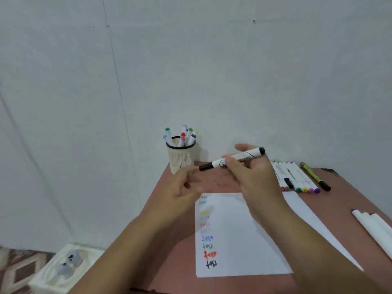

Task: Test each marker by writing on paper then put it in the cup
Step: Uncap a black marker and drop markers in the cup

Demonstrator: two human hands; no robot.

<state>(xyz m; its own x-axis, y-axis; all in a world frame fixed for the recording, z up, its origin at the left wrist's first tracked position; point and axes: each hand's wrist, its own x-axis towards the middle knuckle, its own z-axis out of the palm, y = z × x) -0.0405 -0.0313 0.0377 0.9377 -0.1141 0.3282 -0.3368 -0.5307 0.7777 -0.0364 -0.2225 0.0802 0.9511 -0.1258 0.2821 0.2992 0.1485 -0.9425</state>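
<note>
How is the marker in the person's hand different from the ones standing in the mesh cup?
The black marker is held nearly level above the table by the right hand; the markers in the cup stand upright or lean on the rim of the mesh cup. The held one has black ends; those in the cup show coloured ends: green, blue, red, pink, yellow. The held one is single; the cup holds several. All have white barrels.
</note>
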